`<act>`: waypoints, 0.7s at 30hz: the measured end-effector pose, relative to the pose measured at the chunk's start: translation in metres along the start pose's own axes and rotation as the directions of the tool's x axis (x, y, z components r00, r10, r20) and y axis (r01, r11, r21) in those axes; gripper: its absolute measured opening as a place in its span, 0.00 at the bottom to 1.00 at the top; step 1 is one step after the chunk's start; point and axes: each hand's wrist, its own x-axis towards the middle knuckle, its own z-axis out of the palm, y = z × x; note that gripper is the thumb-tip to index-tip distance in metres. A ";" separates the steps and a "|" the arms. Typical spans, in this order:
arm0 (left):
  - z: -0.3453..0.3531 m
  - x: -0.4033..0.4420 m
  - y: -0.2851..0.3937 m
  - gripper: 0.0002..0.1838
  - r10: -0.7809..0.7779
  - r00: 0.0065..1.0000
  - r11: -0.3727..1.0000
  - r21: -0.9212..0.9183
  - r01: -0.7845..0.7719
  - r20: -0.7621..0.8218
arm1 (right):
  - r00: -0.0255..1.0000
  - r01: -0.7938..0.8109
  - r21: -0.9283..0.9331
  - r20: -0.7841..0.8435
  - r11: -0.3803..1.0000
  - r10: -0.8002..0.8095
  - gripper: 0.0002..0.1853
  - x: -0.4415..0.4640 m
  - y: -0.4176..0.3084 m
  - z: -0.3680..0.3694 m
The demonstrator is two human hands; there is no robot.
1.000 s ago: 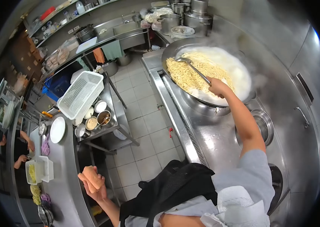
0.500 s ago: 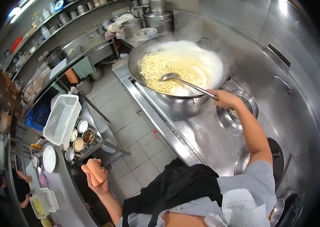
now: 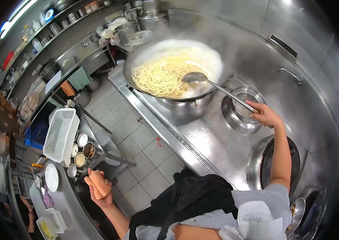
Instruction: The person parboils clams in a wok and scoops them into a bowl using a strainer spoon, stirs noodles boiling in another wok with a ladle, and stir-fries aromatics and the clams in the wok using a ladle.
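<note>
My right hand (image 3: 264, 115) is closed around the end of a long-handled metal ladle (image 3: 226, 92). Its bowl is over the right part of a heap of pale yellow noodles (image 3: 157, 76); I cannot tell whether it touches them. The noodles lie in a large steaming wok (image 3: 127, 76), with white foam (image 3: 205, 54) along the far and right side. Low at the left, my left hand (image 3: 104, 200) grips what looks like a folded orange cloth (image 3: 98, 185), held apart from the counters.
Right of the wok, a round metal pot (image 3: 241, 124) sits in the steel stove top (image 3: 201, 140). Nearer me is a dark pan (image 3: 283, 164). On the left are a white basket (image 3: 61, 134), seasoning bowls (image 3: 80, 159) and a white plate (image 3: 51, 177). Another person's arm (image 3: 28, 206) shows far left.
My right hand has drawn back to the right and nearer me, and the ladle's bowl has shifted right across the noodles. My left hand keeps its hold. The view has shifted slightly.
</note>
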 end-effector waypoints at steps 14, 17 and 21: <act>-0.036 -0.056 0.044 0.43 -0.084 0.996 0.993 0.074 0.087 -0.043 | 0.614 0.073 0.223 -0.778 0.972 0.133 0.34 0.022 0.175 0.171; -0.052 -0.057 0.062 0.42 -0.159 0.987 0.971 0.177 0.163 -0.034 | 0.524 0.030 0.005 -0.851 1.000 -0.012 0.26 0.042 0.241 0.183; -0.067 -0.046 0.064 0.42 -0.209 0.975 0.948 0.229 0.221 -0.077 | 0.836 -0.059 0.677 -0.368 0.734 0.406 0.07 0.039 0.216 0.149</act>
